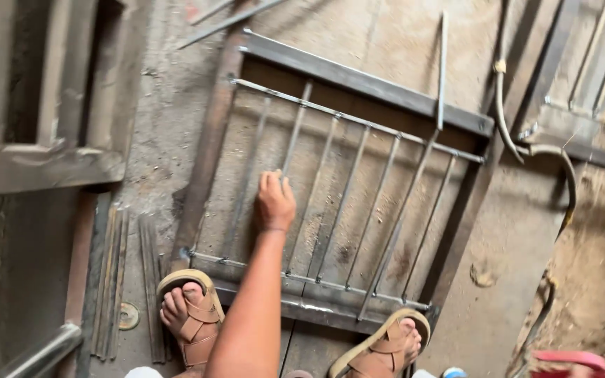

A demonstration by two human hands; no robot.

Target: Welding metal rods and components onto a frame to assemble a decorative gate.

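Fingers (272,183) of left hand (274,204) curl closed onto one upright bar (291,143) of metal grille (358,84); bar runs lengthwise away from hand; right hand unseen

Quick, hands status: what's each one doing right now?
Left hand: not in view.
Right hand: reaching down onto a thin bar of the metal grille; fingers curled over it, but a firm grip cannot be told.

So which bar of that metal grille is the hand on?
Find the metal grille lying flat on the floor, just beyond the sandalled feet. The hand rests on the second upright bar from the left, the only bar with fingers on it.
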